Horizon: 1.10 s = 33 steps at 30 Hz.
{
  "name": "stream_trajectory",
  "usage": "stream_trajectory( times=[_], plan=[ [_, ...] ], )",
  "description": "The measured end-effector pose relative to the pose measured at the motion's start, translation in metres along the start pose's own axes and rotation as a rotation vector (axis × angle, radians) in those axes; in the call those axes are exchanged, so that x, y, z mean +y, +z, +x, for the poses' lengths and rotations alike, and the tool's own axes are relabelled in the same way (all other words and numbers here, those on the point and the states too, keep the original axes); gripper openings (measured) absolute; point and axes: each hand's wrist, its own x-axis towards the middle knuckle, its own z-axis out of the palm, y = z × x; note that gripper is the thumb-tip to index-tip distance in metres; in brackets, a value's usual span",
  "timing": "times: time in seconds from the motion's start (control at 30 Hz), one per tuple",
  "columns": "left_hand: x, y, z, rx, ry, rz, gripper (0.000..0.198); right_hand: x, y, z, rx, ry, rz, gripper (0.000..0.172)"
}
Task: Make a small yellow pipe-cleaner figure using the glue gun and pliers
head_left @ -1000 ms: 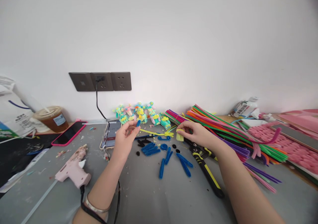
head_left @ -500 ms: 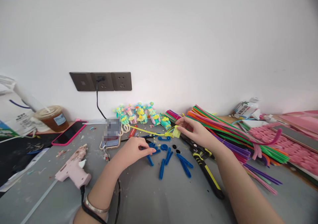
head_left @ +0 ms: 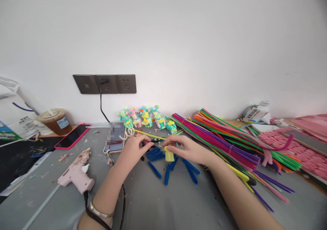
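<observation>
My right hand (head_left: 187, 150) pinches a short bundle of folded yellow pipe cleaner (head_left: 169, 155) between thumb and fingers, above the table's middle. To its left, my left hand (head_left: 135, 150) is closed, with thumb and index tips close together; whatever lies between them is hidden. Several blue pipe cleaner pieces (head_left: 154, 169), folded or bent, lie below and between the hands. Behind them stretches a long yellow pipe cleaner (head_left: 149, 134). Pliers with yellow and black handles (head_left: 237, 173) are partly covered by my right forearm.
Small pastel pipe cleaner figures (head_left: 145, 116) stand by the wall. Bundled coloured pipe cleaners (head_left: 219, 138) spread to the right. At left are a pink glue gun (head_left: 76, 175) with its cable, a phone (head_left: 117, 138), a pink-cased phone (head_left: 73, 136) and a drink cup (head_left: 55, 122).
My right hand has come left and nearer with the yellow bundle. My left hand has drawn slightly left from the blue pieces, some of which have shifted. The pliers have moved right.
</observation>
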Motion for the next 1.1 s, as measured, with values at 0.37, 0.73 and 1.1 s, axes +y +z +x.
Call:
stream_trajectory(
  times=[0.37, 0.73, 1.1],
  plan=[
    [-0.001, 0.002, 0.0, 0.07, 0.002, 0.063, 0.021, 0.01, 0.007, 0.004, 0.142, 0.033, -0.117, 0.022],
    [0.002, 0.004, -0.001, 0.059, -0.023, 0.091, 0.022, 0.053, -0.004, 0.01, 0.38, 0.255, -0.276, 0.008],
    [0.005, 0.004, -0.001, 0.044, -0.043, -0.079, 0.022, 0.021, -0.023, 0.0, 0.41, 0.118, 0.578, 0.034]
  ],
)
